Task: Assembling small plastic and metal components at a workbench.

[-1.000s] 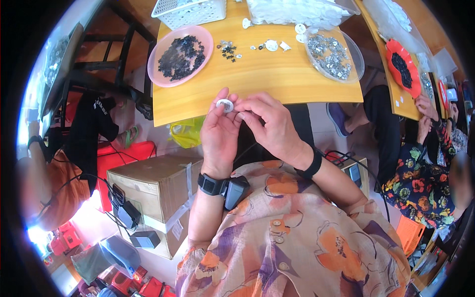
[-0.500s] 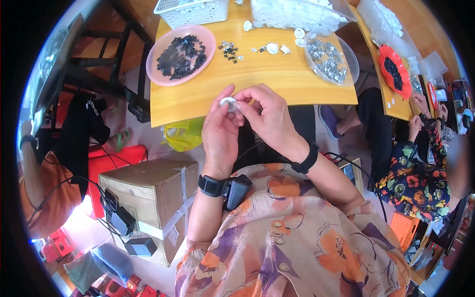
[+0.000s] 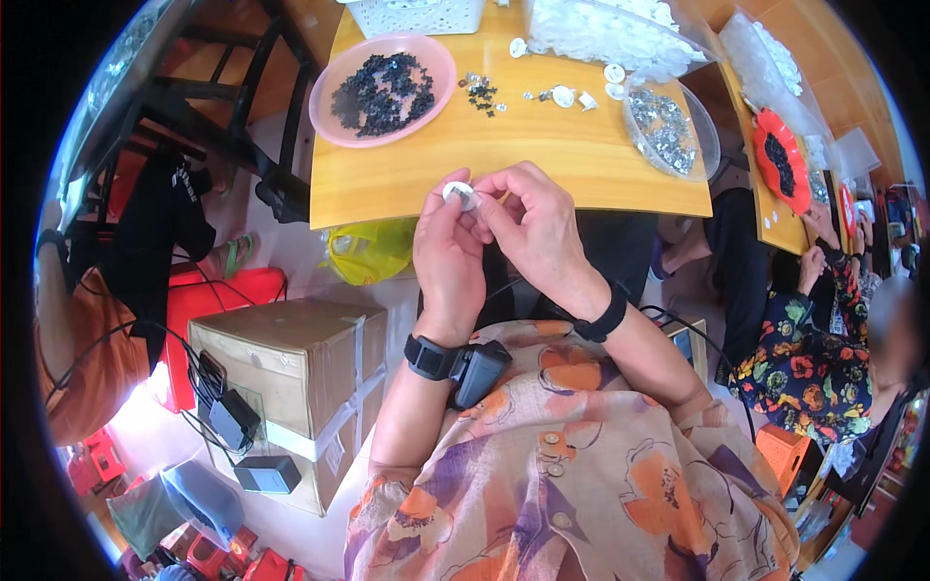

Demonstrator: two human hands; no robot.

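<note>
Just off the table's near edge, my left hand (image 3: pixel 449 247) pinches a small round white plastic part (image 3: pixel 457 195) between thumb and fingers. A small metal piece shows on its face. My right hand (image 3: pixel 533 228) is closed too, thumb and forefinger pressed at the right side of the white part; whether they grip a separate small piece is hidden. Beyond my hands, a pink bowl (image 3: pixel 441 105) of small black pieces (image 3: pixel 383 95) is at the left. At the right stands a clear round tub (image 3: pixel 709 153) of small metal pieces (image 3: pixel 665 133).
Loose black and metal bits (image 3: pixel 480 94) and white round parts (image 3: pixel 563 96) lie on the wooden table (image 3: pixel 542 174). A white basket (image 3: pixel 417 16) and a clear bin of white parts (image 3: pixel 620 39) stand behind. A cardboard box (image 3: pixel 276 358) is low left. Co-workers sit on both sides.
My view has shifted slightly, so the table sits a little higher and further right. Both hands stay together at the white part, which now faces up more, its metal piece plainer.
</note>
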